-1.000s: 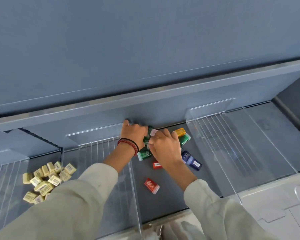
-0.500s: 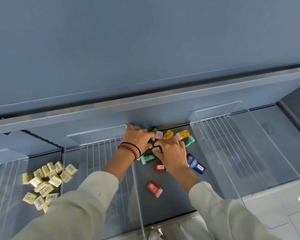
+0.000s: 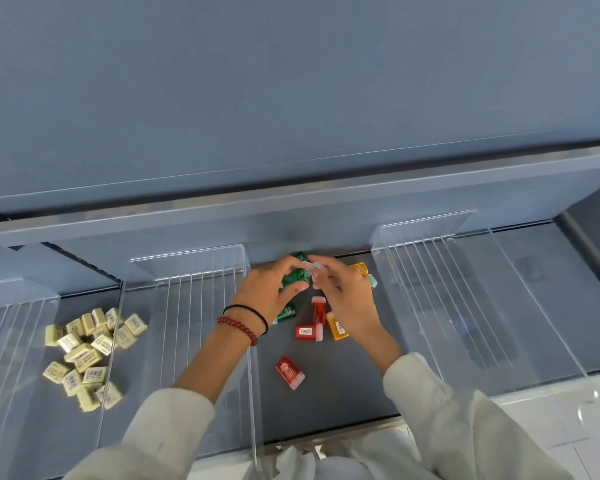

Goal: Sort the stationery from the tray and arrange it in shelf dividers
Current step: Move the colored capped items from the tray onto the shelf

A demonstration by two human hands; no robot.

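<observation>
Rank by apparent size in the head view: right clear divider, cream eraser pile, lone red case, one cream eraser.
1. Right clear divider
2. Cream eraser pile
3. Lone red case
4. One cream eraser, only slightly smaller than the case; nearly alike.

Pale yellow erasers [image 3: 84,355] with barcode labels near left edge of grey shelf [image 3: 326,403]; red case [image 3: 289,371], green case [image 3: 293,277], orange case [image 3: 337,328] mid-shelf; clear ribbed divider [image 3: 187,306].

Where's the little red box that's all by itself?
The lone red box lies on the middle compartment's dark floor in the head view, just right of a clear divider, nearer the front than the other red boxes.
</observation>
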